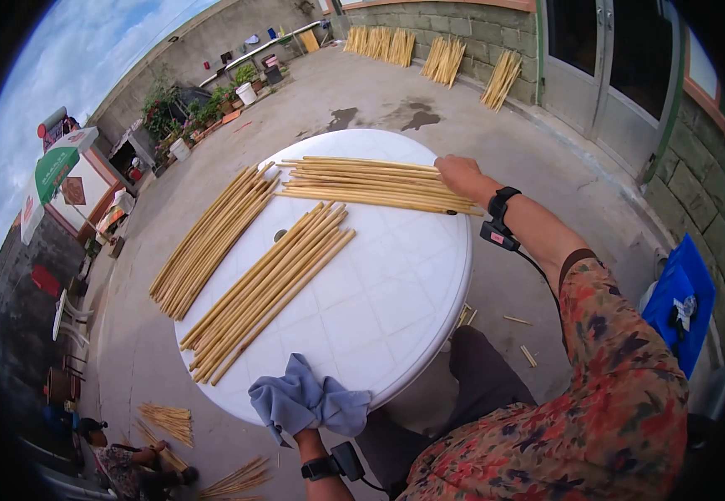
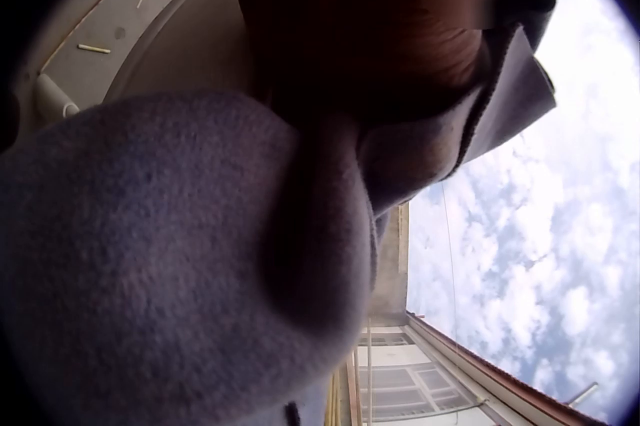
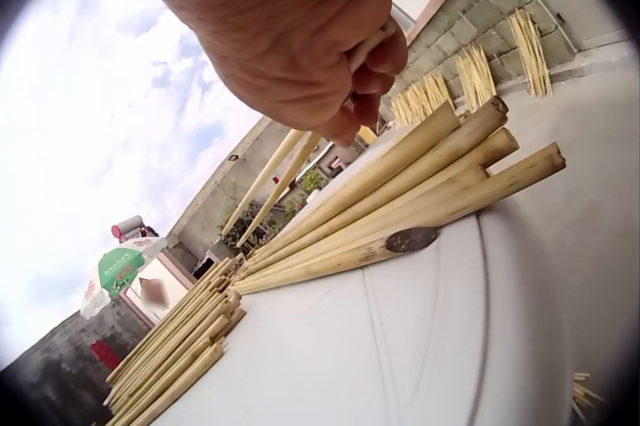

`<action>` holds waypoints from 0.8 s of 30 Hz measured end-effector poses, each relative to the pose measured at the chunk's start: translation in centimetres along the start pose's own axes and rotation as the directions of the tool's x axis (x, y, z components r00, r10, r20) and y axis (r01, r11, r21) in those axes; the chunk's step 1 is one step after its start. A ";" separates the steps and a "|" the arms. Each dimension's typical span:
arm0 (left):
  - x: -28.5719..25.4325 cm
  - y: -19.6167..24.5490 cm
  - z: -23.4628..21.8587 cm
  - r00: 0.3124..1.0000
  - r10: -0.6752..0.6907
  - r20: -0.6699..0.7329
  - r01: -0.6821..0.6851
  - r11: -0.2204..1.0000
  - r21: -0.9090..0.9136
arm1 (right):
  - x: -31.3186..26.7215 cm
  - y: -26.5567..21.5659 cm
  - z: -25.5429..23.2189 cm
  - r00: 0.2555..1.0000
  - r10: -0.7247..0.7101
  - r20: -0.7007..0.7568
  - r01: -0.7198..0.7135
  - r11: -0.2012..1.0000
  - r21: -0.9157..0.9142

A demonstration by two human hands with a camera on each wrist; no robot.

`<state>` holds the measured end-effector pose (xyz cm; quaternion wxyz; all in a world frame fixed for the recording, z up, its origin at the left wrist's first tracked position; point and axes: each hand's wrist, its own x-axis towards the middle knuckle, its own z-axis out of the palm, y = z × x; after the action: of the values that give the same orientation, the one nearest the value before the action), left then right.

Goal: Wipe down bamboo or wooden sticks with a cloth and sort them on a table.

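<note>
At the right end of the upper bundle of sticks (image 1: 362,184), the right hand (image 1: 462,174) has its fingers curled. In the right wrist view this hand (image 3: 300,36) grips a couple of thin sticks (image 3: 265,178), raised above thicker ones (image 3: 400,208) lying on the table. The left hand (image 1: 305,436), at the near table edge, holds a blue-grey cloth (image 1: 300,399) that covers most of its fingers. That cloth (image 2: 180,246) fills much of the left wrist view. Two more bundles lie on the table, one at the left (image 1: 212,242), one in the middle (image 1: 266,292).
The round white table (image 1: 379,292) stands in a concrete yard. Stick bundles (image 1: 443,61) lean on the far wall. A person (image 1: 120,459) sits at lower left near sticks on the ground. A blue container (image 1: 688,284) is at the right, potted plants (image 1: 204,108) at the back.
</note>
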<state>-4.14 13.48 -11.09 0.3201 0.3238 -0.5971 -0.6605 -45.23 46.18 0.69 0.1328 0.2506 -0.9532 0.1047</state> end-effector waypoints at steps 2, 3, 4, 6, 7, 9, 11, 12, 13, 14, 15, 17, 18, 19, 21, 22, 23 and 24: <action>-0.1 0.0 0.1 1.000 0.000 0.003 0.000 1.000 0.007 | 0.2 0.1 0.5 0.999 0.028 0.016 -0.027 0.998 -0.052; -0.1 0.0 0.1 1.000 0.000 0.001 0.000 1.000 0.006 | -0.3 -0.4 0.2 0.999 0.030 0.028 -0.028 0.998 -0.057; -0.1 0.0 0.0 1.000 -0.003 0.000 0.003 1.000 0.007 | -0.6 -0.7 0.0 0.999 0.031 0.041 -0.028 0.998 -0.063; 0.0 0.1 -0.1 1.000 0.002 -0.005 -0.002 1.000 0.008 | -0.7 -0.3 0.5 0.999 0.009 0.040 -0.007 0.999 -0.042; 0.1 0.1 -0.1 1.000 0.004 -0.009 -0.004 1.000 0.006 | -0.7 -0.1 0.7 0.999 -0.009 0.039 0.010 1.000 -0.023; 0.3 -0.1 -0.2 1.000 0.004 -0.012 -0.004 1.000 0.005 | -0.8 -0.1 0.7 0.998 0.009 0.055 -0.009 1.000 0.000; 0.3 -0.1 -0.1 1.000 0.002 -0.011 -0.002 1.000 0.010 | -1.1 -0.3 0.4 0.997 0.027 0.072 -0.029 0.999 0.022; 0.3 -0.2 -0.1 1.000 0.001 -0.008 -0.001 1.000 0.012 | -1.3 -0.4 0.3 0.998 0.026 0.056 -0.029 0.998 0.051; 0.2 -0.2 -0.1 1.000 0.002 -0.005 -0.002 1.000 0.014 | -1.4 -0.4 0.3 0.999 0.025 0.042 -0.028 0.996 0.079; 0.2 -0.2 -0.1 1.000 0.002 -0.004 -0.002 1.000 0.015 | -1.4 -0.5 0.4 0.999 0.020 0.049 -0.024 0.997 0.076; 0.3 -0.3 0.0 1.000 0.002 -0.002 -0.002 1.000 0.015 | -1.4 -0.5 0.4 0.999 0.013 0.031 -0.015 0.998 0.063; 0.1 -0.4 0.0 1.000 -0.001 -0.003 0.001 1.000 0.016 | -1.3 -0.7 0.6 1.000 -0.002 0.021 0.001 0.999 0.048; 0.1 -0.4 0.0 1.000 -0.004 0.000 0.004 1.000 0.019 | -1.3 -0.9 0.5 1.000 -0.002 0.024 0.001 1.000 0.030; 0.1 -0.4 -0.1 1.000 -0.004 0.000 0.004 1.000 0.019 | -1.3 -1.0 0.5 1.000 0.000 0.025 0.000 1.000 0.011; 0.2 -0.5 0.0 1.000 -0.005 0.001 0.005 1.000 0.017 | -1.5 -1.2 0.4 1.000 -0.013 0.025 0.013 1.000 0.002; 0.1 -0.5 0.0 1.000 -0.005 0.006 0.005 1.000 0.018 | -1.6 -1.4 0.2 0.999 -0.023 0.023 0.023 1.000 -0.004; 0.1 -0.6 0.0 1.000 -0.005 0.006 0.005 1.000 0.020 | -1.7 -1.5 0.1 0.999 -0.026 0.026 0.026 1.000 -0.007; 0.2 -0.6 0.0 1.000 -0.004 0.007 0.004 1.000 0.017 | -1.8 -1.8 -0.2 0.999 -0.038 0.034 0.040 0.999 -0.032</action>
<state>-4.25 13.31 -11.69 0.3139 0.3251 -0.6032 -0.6572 -42.77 45.56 0.61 0.1228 0.2686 -0.9518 0.0822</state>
